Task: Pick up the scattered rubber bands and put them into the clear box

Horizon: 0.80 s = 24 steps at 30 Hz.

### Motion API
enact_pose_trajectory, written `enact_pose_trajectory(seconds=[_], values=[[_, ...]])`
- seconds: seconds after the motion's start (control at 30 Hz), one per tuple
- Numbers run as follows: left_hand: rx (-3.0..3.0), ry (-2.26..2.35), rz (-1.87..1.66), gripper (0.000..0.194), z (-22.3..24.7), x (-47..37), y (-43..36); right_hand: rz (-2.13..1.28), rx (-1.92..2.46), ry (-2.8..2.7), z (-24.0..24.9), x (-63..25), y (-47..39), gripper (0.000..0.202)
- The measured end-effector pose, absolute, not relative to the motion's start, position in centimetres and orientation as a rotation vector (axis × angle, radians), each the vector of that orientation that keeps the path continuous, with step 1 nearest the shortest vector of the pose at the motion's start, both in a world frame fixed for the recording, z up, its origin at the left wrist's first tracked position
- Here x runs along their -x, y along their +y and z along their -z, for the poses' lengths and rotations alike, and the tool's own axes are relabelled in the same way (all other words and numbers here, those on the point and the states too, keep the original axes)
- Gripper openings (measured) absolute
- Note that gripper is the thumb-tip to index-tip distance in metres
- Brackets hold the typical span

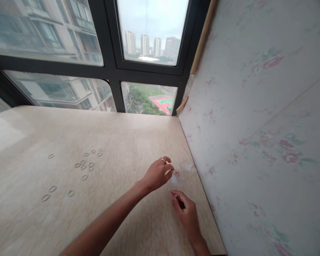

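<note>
My left hand (158,173), with a ring on one finger, is over the right part of the marble-patterned sill. Its thumb and index finger pinch a small thin ring (174,172) at the edge of a clear plastic bag (177,182). Reddish marks show on the bag. Just below the bag, my right hand (185,210) has its thumb and index fingertips pressed together; anything between them is too small to make out. More clear plastic (189,168) lies beside the bag, near the wall.
Several thin metal rings (83,167) lie scattered on the left part of the sill (128,142). A flowered wall (256,142) bounds the right side. Dark-framed windows (114,74) stand along the back.
</note>
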State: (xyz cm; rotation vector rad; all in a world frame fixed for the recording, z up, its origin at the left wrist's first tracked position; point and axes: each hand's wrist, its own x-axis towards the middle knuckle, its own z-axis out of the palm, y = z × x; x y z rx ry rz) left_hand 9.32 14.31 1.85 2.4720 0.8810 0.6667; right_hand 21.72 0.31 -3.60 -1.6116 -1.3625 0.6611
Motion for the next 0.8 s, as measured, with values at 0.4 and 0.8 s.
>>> enact_pose_trajectory(seconds=[0.4,0.8], values=[[-2.283,0.823,-0.715,0.018,-0.5,-9.4,15.4,-0.667,1.623,-1.333,3.6,-21.8,0.4,0.028],[-2.105,1.071,-0.819,0.020,2.9,3.5,13.8,-0.637,1.723,-1.281,4.4,-22.2,0.0,0.045]])
